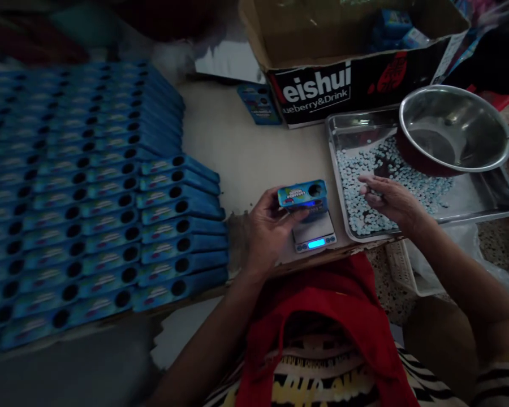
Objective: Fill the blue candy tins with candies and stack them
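Head view of a person in a red apron [322, 282] at a pale surface [220, 130]. Near the centre of the frame, the left hand [268, 226] grips a small blue box [299, 195], thumb across the front and fingers behind. The box's top faces the viewer and has a dark round opening at its right end. It is at the far end of a small scale [314, 228] with a glowing blue display; whether it touches the scale cannot be told.

Right of centre, the right hand [388, 198] is above a metal tray [487, 195] scattered with pale blue pieces [360, 217]. Its fingers are narrowed together, but whether they hold any pieces cannot be told. A round metal bowl [475, 124] sits in the right part of the tray.

Many blue boxes [182, 212] stand in close rows across the left of the frame, their dark openings showing. At the upper right, an open black-printed carton [309, 93] contains blue packs [394, 25], and one blue pack [263, 104] lies beside its left corner
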`<control>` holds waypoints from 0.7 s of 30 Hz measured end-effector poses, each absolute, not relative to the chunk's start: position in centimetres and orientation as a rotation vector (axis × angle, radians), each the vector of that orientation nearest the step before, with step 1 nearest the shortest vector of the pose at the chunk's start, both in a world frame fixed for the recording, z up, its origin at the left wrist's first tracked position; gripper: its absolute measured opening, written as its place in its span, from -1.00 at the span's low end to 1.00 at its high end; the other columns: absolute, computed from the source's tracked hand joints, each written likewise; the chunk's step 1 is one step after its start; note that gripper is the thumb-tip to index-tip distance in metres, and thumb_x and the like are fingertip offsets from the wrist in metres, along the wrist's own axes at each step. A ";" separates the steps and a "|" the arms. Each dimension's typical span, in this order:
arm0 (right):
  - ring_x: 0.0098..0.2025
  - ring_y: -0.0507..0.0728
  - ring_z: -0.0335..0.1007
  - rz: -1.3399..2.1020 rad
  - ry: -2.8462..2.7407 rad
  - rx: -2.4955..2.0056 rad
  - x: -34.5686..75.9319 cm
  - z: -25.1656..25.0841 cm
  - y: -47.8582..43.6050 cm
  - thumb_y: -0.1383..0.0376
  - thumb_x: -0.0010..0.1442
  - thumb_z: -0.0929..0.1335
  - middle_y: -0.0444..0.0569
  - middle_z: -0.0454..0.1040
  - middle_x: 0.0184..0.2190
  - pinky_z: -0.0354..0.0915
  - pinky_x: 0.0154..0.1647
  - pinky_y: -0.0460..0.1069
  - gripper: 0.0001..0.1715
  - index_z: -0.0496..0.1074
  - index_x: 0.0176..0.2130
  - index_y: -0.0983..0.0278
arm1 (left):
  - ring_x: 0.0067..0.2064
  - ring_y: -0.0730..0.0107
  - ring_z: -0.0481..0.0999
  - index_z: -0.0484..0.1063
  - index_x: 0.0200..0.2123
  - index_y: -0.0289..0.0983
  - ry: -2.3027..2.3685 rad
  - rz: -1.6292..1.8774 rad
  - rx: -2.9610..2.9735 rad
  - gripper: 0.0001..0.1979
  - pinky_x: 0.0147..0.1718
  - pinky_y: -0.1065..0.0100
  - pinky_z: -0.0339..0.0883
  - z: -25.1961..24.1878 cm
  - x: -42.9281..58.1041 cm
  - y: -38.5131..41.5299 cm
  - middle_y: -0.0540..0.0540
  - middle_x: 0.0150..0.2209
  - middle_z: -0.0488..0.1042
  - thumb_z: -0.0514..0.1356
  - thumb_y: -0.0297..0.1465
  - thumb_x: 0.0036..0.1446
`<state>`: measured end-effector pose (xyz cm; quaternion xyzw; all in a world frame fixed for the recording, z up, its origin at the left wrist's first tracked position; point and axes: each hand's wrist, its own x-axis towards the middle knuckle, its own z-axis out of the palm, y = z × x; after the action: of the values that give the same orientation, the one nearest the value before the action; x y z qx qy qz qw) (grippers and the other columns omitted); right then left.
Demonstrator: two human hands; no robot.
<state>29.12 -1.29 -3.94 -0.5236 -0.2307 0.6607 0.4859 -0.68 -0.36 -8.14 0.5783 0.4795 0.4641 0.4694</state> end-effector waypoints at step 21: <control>-0.67 -0.14 0.07 1.583 -0.855 -1.679 26.8 0.7 -1.0 0.14 0.13 0.74 -0.07 0.59 -0.52 -0.08 -0.74 -0.16 -0.55 0.58 -0.31 0.35 | 0.16 0.12 0.70 0.55 0.19 -0.15 1.400 1.370 1.376 -0.48 0.31 0.01 0.57 -11.2 -8.2 -5.6 -0.14 0.09 0.67 0.53 -0.26 0.20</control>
<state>26.82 -0.95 0.69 -0.6432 -0.3275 0.6063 0.3338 -8.17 -5.57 -11.17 0.5351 0.5444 0.5329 0.3652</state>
